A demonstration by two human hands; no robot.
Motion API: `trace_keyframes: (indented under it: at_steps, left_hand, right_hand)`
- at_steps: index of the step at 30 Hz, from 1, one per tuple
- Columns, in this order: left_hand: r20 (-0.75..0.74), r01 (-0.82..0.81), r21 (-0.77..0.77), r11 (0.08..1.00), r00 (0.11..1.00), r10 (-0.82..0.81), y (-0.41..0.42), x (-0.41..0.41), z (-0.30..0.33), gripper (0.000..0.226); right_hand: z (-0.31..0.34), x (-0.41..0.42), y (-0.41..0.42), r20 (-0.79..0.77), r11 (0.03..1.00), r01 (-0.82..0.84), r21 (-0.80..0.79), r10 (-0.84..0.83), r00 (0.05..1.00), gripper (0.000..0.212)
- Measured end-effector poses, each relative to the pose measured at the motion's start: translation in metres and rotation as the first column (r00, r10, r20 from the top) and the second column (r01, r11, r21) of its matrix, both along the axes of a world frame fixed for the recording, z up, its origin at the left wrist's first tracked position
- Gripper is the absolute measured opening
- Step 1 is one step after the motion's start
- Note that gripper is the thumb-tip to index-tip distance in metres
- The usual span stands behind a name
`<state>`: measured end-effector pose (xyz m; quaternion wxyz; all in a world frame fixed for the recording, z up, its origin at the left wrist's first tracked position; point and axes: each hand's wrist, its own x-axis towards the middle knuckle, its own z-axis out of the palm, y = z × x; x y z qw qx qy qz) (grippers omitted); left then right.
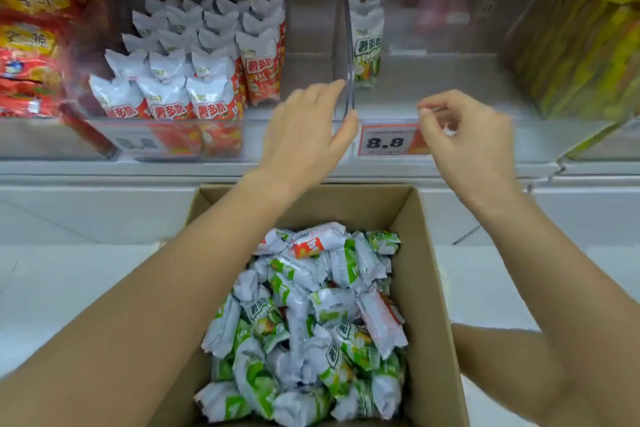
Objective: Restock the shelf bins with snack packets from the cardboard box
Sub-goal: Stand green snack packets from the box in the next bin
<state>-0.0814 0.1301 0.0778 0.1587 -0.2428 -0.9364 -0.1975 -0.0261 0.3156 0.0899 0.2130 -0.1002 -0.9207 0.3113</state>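
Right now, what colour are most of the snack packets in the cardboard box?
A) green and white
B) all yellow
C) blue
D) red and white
A: the cardboard box is heaped with green-and-white snack packets, with only a couple of red ones near the top.
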Motion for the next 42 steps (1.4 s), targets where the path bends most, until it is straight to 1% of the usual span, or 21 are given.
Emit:
trace_keyframes:
  at_steps: [2,4,6,7,9,12,15,17,19,21,23,25,26,28,30,31,33,35,36,40,42]
  left_hand:
    - [-0.007,0.054,0.129,0.99,0.999,-0.053,-0.023,0.03,-0.015,0.045]
    - [0.111,0.021,0.202,0.979,0.993,-0.044,-0.046,0.07,-0.037,0.037]
    - [0.28,-0.052,0.197,0.979,0.96,-0.005,-0.066,0.109,-0.065,0.032]
    - [0.383,-0.084,0.153,0.985,0.923,0.02,-0.075,0.126,-0.083,0.03]
    - [0.578,-0.115,0.007,0.993,0.811,0.09,-0.091,0.152,-0.118,0.027]
    - [0.764,-0.187,-0.142,0.972,0.603,0.228,-0.114,0.178,-0.158,0.033]
    - [0.836,-0.24,-0.277,0.93,0.417,0.357,-0.134,0.191,-0.179,0.042]
    - [0.84,-0.241,-0.324,0.915,0.371,0.395,-0.141,0.193,-0.188,0.046]
    - [0.855,-0.229,-0.323,0.918,0.345,0.387,-0.143,0.193,-0.194,0.054]
    - [0.884,-0.185,-0.305,0.934,0.311,0.35,-0.143,0.193,-0.199,0.067]
    - [0.92,-0.108,-0.288,0.952,0.244,0.306,-0.14,0.193,-0.201,0.08]
    - [0.941,-0.033,-0.283,0.958,0.184,0.285,-0.138,0.195,-0.203,0.087]
    - [0.941,-0.038,-0.288,0.957,0.175,0.291,-0.137,0.196,-0.204,0.084]
    - [0.923,-0.13,-0.294,0.947,0.218,0.316,-0.138,0.196,-0.207,0.061]
    - [0.923,-0.258,-0.244,0.935,0.234,0.306,-0.141,0.195,-0.206,0.034]
    - [0.936,-0.313,-0.206,0.927,0.211,0.28,-0.143,0.194,-0.204,0.033]
    - [0.96,-0.382,-0.144,0.913,0.17,0.222,-0.147,0.192,-0.197,0.05]
    - [0.964,-0.429,-0.084,0.899,0.195,0.183,-0.153,0.19,-0.187,0.064]
    - [0.964,-0.447,-0.05,0.893,0.213,0.161,-0.158,0.19,-0.183,0.065]
    - [0.968,-0.509,0.14,0.85,0.252,-0.009,-0.175,0.193,-0.16,0.043]
    - [0.964,-0.525,0.22,0.822,0.244,-0.102,-0.177,0.196,-0.149,0.038]
  right_hand:
    - [-0.019,0.042,-0.014,0.016,0.999,0.049,0.001,-0.049,0.999,0.022]
    - [-0.039,0.08,-0.028,0.104,1.0,0.023,0.019,-0.025,0.994,0.019]
    - [-0.064,0.108,-0.045,0.318,0.996,-0.067,0.059,0.045,0.947,0.021]
    - [-0.08,0.118,-0.052,0.444,0.984,-0.138,0.111,0.075,0.893,0.023]
    - [-0.113,0.131,-0.063,0.647,0.931,-0.314,0.185,0.125,0.752,0.027]
    - [-0.157,0.147,-0.071,0.826,0.826,-0.517,0.226,0.119,0.551,0.035]
    - [-0.19,0.154,-0.068,0.911,0.693,-0.655,0.301,-0.006,0.412,0.054]
    - [-0.201,0.153,-0.065,0.94,0.674,-0.683,0.28,-0.05,0.336,0.068]
    - [-0.207,0.149,-0.064,0.953,0.695,-0.673,0.253,-0.059,0.298,0.076]
    - [-0.209,0.145,-0.065,0.951,0.684,-0.68,0.265,-0.067,0.302,0.079]
    - [-0.207,0.142,-0.068,0.941,0.66,-0.695,0.287,-0.057,0.335,0.08]
    - [-0.203,0.141,-0.076,0.922,0.687,-0.683,0.249,0.049,0.385,0.075]
    - [-0.202,0.141,-0.082,0.902,0.712,-0.672,0.202,0.131,0.411,0.068]
    - [-0.2,0.144,-0.094,0.844,0.757,-0.643,0.117,0.266,0.466,0.052]
    - [-0.202,0.151,-0.104,0.829,0.761,-0.648,0.041,0.336,0.448,0.056]
    - [-0.204,0.154,-0.107,0.838,0.747,-0.664,0.003,0.361,0.409,0.064]
    - [-0.21,0.159,-0.112,0.858,0.727,-0.686,-0.044,0.379,0.347,0.08]
    - [-0.212,0.16,-0.115,0.859,0.733,-0.68,-0.041,0.373,0.35,0.091]
    - [-0.213,0.16,-0.116,0.856,0.744,-0.666,-0.046,0.373,0.358,0.094]
    - [-0.217,0.164,-0.119,0.866,0.747,-0.652,-0.132,0.407,0.291,0.079]
    - [-0.218,0.168,-0.122,0.871,0.743,-0.648,-0.166,0.418,0.257,0.073]
